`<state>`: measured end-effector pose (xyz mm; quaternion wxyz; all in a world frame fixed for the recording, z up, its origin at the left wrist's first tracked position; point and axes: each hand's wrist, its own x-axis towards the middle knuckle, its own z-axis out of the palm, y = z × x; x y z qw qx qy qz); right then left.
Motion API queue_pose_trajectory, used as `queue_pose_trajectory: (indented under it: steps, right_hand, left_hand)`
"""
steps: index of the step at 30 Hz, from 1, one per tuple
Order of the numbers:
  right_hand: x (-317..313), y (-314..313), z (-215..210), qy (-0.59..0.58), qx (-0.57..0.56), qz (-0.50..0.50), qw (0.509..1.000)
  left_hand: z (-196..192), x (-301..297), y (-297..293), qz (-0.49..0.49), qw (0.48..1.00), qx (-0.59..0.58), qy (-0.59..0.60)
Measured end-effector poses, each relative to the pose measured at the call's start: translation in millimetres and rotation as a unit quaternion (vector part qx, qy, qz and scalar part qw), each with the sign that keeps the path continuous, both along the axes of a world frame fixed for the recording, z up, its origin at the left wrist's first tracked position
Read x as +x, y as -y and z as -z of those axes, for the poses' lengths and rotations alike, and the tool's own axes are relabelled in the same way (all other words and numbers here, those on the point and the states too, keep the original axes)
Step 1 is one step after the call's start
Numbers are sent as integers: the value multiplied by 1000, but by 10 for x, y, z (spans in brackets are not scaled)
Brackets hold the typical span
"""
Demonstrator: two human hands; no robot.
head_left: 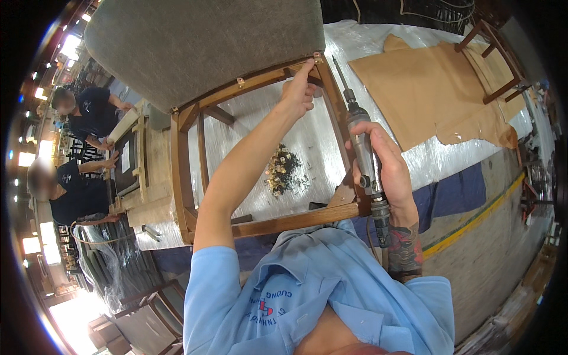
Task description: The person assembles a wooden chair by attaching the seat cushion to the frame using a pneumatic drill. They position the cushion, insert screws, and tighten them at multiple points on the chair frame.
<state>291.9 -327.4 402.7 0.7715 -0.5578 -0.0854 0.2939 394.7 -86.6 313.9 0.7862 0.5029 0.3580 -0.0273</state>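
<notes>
A wooden chair frame (pixel 182 157) lies in front of me, with a grey upholstered backrest (pixel 207 50) at its far side. Small metal brackets (pixel 241 82) sit along the rail where the two meet. My left hand (pixel 299 93) reaches across the frame, its fingertips at the bracket (pixel 318 57) in the far right corner; the fingers are curled, and anything pinched there is too small to make out. In my right hand (pixel 387 163) is a power screwdriver (pixel 358 115) with a long bit, held beside the frame's right side, the bit tip apart from the bracket.
Inside the frame lies a pile of small brackets and screws (pixel 283 168) on the plastic-wrapped table (pixel 340 44). Tan leather-like sheets (pixel 396 89) and a small wooden frame (pixel 494 44) are on the right. Two people (pixel 77 183) work at a bench on the left.
</notes>
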Motion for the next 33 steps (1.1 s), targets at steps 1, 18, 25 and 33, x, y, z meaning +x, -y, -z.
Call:
queue_pose_trajectory:
  steps: [1,18,25,33]
  right_hand:
    - [3,2,1,-1,0,0,1000]
    - [5,20,35,-13,8,-1,1000]
    - [15,-6,30,-3,-4,-16,1000]
    - [-19,-1,65,-15,18,-11,1000]
  left_hand:
    - [-8,7,2,6,1000,-5,-3]
    - [-6,15,-17,-13,996,83,-14]
    - [-109,-18,64,1,994,110,23]
    - [-164,-13,179,-47,993,77,79]
